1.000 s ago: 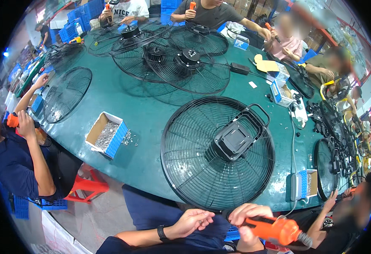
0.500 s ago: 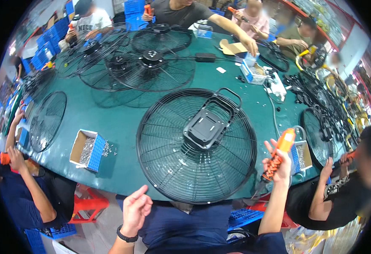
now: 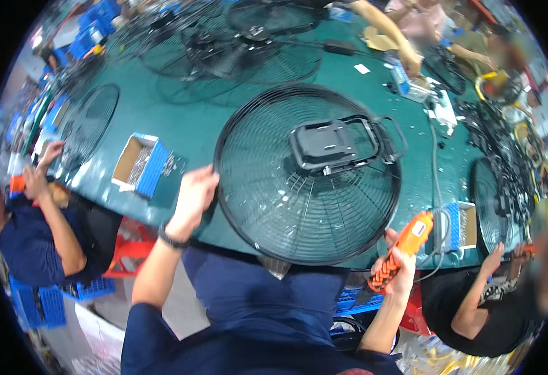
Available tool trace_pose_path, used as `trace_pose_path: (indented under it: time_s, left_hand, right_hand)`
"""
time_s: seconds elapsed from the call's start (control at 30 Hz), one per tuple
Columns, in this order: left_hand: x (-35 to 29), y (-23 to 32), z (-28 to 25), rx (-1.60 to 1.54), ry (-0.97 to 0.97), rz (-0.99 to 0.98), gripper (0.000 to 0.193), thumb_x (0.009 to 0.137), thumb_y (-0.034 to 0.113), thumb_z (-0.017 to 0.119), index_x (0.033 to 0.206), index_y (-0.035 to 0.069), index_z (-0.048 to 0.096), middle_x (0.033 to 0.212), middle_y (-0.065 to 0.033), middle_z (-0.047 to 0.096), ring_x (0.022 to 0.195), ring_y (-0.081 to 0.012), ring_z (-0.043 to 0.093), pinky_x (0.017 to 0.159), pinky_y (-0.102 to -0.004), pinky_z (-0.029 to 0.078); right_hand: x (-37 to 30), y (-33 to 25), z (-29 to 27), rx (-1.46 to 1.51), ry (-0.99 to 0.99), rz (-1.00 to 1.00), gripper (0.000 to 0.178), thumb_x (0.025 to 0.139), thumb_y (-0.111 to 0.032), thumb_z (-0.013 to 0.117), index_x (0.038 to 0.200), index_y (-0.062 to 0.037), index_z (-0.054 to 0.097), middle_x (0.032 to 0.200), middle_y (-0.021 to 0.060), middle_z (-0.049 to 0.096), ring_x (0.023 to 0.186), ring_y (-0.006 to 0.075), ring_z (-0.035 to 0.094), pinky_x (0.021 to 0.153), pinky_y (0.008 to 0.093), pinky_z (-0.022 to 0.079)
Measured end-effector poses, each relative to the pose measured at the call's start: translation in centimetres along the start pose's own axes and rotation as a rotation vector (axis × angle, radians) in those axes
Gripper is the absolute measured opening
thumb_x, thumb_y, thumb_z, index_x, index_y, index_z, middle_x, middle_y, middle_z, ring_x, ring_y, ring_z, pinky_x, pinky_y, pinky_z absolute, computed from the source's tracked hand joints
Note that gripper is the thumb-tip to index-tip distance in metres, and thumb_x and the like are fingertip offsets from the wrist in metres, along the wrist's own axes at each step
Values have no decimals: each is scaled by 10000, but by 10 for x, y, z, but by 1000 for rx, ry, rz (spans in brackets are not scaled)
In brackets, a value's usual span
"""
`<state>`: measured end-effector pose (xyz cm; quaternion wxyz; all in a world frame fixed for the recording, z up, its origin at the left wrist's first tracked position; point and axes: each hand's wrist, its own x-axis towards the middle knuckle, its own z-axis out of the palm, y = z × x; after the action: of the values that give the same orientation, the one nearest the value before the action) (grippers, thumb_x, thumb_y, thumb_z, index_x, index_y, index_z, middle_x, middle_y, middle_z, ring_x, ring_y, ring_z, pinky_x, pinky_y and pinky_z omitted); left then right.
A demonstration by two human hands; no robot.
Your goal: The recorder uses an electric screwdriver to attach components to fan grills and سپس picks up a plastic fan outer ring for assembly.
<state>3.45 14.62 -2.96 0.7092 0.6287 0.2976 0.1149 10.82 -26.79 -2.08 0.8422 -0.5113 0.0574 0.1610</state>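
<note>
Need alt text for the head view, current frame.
Left hand at the left rim of a round black fan assembly on a green table; right hand holds an orange handheld tool. Open boxes of small metal parts stand either side, with other people around the table.

It's navy on navy, a dark top [image 3: 243,350] with short sleeves [image 3: 146,331] stopping around the elbows, left hand [image 3: 196,195] and right hand [image 3: 401,272] bare, a slim black band [image 3: 173,238] circling the left wrist [image 3: 181,223], and dark-blue trousers [image 3: 261,290] creasing softly across the lap!
</note>
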Motion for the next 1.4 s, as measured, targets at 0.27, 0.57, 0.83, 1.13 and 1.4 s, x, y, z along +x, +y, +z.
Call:
trace_pose_path:
  time_s: [0.27, 0.57, 0.83, 1.13, 1.4]
  left_hand:
    - [29, 16, -7, -103, 24, -35, 396, 860, 56, 523, 1222, -97, 473, 709, -8, 500, 549, -52, 413, 459, -196, 328]
    - [-60, -11, -26, -478, -112, -146, 217, 899, 90, 538, 1063, -52, 556, 872, -168, 647, 542, -91, 493, 460, -191, 387]
    - [-113, -34, 6, -735, -309, -283, 182, 906, 73, 527, 1014, -61, 586, 823, -121, 626, 519, -61, 375, 459, -183, 305]
    - [-129, -33, 60, -656, -548, -430, 153, 890, 62, 557, 1002, -38, 587, 792, -115, 607, 542, -75, 428, 477, -199, 328]
    - [-126, -43, 77, -730, -646, -535, 133, 898, 95, 551, 957, -11, 607, 813, -113, 632, 550, -92, 432, 482, -204, 331]
  right_hand:
    - [-8, 1, 0, 1, -8, -31, 546, 790, -129, 554, 1268, 65, 376, 1196, 313, 513, 482, 250, 595, 423, 342, 507]
    - [-9, -23, 15, -90, -94, -199, 582, 818, -215, 570, 1277, 50, 332, 1023, 286, 579, 498, 197, 557, 443, 321, 472]
    - [-12, -21, 58, 263, -482, -318, 356, 771, -168, 610, 980, -17, 365, 662, 103, 487, 491, 206, 508, 475, 351, 496]
    - [-24, -15, 107, 343, -614, -566, 367, 747, -141, 625, 1037, -35, 427, 727, 126, 572, 586, 264, 601, 546, 425, 525]
    - [-34, -13, 120, 229, -723, -710, 357, 720, -126, 659, 997, -15, 464, 690, 124, 589, 549, 272, 611, 516, 419, 537]
